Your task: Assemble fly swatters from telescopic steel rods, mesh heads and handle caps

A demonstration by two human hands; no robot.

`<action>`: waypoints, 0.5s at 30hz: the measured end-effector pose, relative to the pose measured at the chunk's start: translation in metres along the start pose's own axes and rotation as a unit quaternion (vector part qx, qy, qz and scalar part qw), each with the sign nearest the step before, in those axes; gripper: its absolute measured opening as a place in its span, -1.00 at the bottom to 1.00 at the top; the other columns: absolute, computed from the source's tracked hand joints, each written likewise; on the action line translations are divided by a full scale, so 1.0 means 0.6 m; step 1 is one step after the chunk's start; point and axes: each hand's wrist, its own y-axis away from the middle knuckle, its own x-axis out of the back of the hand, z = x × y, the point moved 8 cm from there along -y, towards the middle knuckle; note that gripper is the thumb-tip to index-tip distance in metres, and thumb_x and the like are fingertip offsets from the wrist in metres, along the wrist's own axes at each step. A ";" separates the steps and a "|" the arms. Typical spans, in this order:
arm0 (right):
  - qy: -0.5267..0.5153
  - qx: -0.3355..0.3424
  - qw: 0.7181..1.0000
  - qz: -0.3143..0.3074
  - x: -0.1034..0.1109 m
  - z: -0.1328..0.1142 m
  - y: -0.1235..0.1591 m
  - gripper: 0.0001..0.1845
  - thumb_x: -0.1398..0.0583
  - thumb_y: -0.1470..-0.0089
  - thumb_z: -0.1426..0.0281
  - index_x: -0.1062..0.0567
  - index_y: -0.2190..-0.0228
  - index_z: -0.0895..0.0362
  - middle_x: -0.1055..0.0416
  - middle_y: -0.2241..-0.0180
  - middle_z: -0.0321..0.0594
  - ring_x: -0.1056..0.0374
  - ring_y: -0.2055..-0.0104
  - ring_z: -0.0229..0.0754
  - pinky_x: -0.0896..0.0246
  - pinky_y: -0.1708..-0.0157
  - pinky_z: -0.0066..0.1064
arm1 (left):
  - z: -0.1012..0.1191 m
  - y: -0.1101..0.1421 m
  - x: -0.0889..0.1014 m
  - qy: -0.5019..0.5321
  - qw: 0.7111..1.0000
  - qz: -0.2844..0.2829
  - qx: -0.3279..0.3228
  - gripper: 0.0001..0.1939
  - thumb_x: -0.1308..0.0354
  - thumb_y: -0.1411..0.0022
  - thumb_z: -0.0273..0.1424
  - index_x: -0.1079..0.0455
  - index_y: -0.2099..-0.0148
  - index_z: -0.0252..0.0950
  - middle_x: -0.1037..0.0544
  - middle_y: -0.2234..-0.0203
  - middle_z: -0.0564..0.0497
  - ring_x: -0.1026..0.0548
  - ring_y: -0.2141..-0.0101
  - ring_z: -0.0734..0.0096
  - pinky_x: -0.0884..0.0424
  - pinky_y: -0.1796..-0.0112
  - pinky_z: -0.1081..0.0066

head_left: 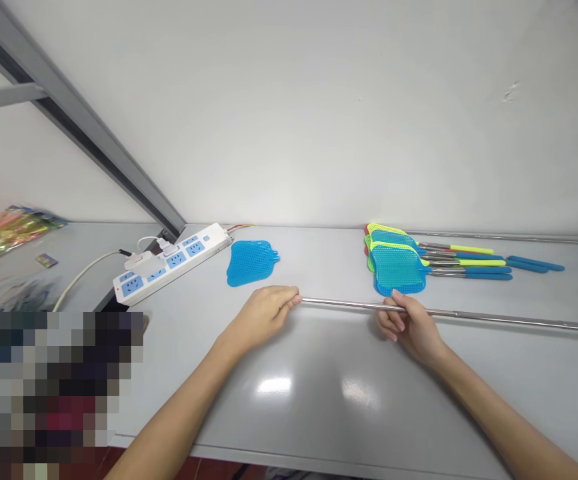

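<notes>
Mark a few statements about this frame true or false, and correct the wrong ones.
1. The left hand holds one end of the rod. True.
2. The right hand is off the rod. False: it holds the rod too.
3. A loose blue head lies between the power strip and the swatter pile. True.
4. The grips on the pile are all yellow. False: some are blue.
5. A second rod lies behind the pile, near the wall. True.
6. Nothing is plugged into the power strip. False: a white plug is in it.
</notes>
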 end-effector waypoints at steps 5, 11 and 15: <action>0.010 0.021 1.000 -0.011 -0.005 0.000 0.003 -0.50 0.09 -0.06 0.26 -0.08 0.83 0.14 0.03 0.80 -0.34 0.00 0.75 -0.32 0.17 0.65 -0.42 | 0.005 0.002 -0.015 0.025 0.999 -0.025 0.004 -0.68 0.29 -0.24 -0.34 -0.04 0.55 -0.29 -0.13 0.68 0.13 -0.12 0.62 0.55 -0.03 0.54 0.52; 0.026 0.035 0.999 -0.029 -0.014 0.003 0.004 -0.51 0.09 -0.06 0.28 -0.09 0.83 0.14 0.01 0.80 -0.33 0.00 0.74 -0.32 0.16 0.65 -0.42 | 0.014 0.003 -0.029 0.046 0.998 -0.043 0.005 -0.65 0.31 -0.24 -0.31 -0.03 0.57 -0.29 -0.08 0.72 0.14 -0.08 0.65 0.56 -0.01 0.56 0.51; 0.022 0.032 0.999 -0.032 -0.015 0.006 0.004 -0.51 0.09 -0.06 0.27 -0.09 0.83 0.14 0.01 0.80 -0.34 0.00 0.75 -0.32 0.15 0.65 -0.42 | 0.017 0.003 -0.029 0.055 0.998 -0.039 0.009 -0.64 0.31 -0.24 -0.31 -0.04 0.57 -0.29 -0.09 0.72 0.14 -0.08 0.65 0.56 -0.01 0.56 0.50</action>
